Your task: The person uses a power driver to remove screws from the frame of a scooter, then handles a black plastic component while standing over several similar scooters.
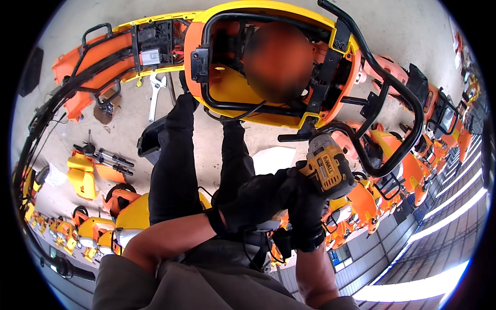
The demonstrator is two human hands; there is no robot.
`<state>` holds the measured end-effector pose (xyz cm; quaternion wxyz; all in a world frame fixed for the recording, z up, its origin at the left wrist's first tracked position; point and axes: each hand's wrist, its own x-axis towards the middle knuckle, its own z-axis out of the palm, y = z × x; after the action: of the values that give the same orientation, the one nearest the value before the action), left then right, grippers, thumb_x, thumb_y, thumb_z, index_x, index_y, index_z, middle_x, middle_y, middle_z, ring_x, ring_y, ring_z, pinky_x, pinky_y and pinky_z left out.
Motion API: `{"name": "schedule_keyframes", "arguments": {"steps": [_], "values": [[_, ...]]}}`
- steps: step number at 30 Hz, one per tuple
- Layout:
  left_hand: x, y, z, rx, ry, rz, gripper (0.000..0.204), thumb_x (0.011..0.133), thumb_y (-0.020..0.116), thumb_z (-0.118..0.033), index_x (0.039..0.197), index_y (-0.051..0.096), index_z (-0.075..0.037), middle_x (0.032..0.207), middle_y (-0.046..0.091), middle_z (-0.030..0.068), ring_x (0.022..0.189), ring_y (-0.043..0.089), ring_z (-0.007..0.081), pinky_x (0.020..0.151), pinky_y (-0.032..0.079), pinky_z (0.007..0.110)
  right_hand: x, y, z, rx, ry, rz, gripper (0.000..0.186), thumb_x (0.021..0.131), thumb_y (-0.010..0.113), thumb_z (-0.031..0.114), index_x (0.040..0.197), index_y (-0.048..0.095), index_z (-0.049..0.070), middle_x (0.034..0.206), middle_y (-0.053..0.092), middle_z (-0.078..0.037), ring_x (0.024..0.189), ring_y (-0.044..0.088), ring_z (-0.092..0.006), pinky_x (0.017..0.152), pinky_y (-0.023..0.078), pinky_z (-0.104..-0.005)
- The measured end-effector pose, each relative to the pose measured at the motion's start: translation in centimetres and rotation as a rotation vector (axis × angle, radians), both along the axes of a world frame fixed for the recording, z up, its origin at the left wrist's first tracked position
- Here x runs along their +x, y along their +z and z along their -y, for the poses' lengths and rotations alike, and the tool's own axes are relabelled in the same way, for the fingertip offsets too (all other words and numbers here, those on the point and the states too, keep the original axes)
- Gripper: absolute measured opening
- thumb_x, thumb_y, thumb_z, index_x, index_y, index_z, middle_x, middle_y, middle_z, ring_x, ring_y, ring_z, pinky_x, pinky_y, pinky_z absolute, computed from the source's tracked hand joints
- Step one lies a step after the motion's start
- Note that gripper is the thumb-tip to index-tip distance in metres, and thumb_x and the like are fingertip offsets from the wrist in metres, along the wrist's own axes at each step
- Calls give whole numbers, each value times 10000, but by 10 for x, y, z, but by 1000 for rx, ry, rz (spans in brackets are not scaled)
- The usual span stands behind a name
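In the head view, my black-gloved right hand is wrapped around the handle of a yellow-and-black cordless impact driver. My left hand, gloved too, reaches across from the left, its fingers closed against the tool's handle beside my right hand. The tool's nose points away from me, up to the lower corner of a yellow-and-orange scooter body, near a black tubular bar. Whether the tip touches a fastener is hidden by the tool. A round patch inside the body is blurred.
An adjustable wrench lies on the floor left of my legs, near a black bin. The scooter's long deck extends left, with handlebar tubing along the left rim. Many orange and yellow scooters stand right and behind.
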<state>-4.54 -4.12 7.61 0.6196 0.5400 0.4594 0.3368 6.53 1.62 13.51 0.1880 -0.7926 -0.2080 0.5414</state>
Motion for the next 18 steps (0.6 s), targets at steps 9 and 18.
{"name": "schedule_keyframes", "arguments": {"steps": [9,18], "values": [[-7,8,-13,-306,-47,314,255,1007,452,-229,1150,498,-22,1055,587,155,905,632,286,758,505,356,1,9,-7,-27,-38,-12,310,858,627,32,1152,546,-26,873,628,-86,728,630,-147,630,511,-236],[1,-36,-52,-1061,470,766,507,994,461,-473,1201,547,-18,1035,645,73,1003,596,142,895,466,307,5,8,2,-81,-102,-58,328,848,636,52,1160,547,1,870,630,-72,724,628,-153,634,519,-265]]}}
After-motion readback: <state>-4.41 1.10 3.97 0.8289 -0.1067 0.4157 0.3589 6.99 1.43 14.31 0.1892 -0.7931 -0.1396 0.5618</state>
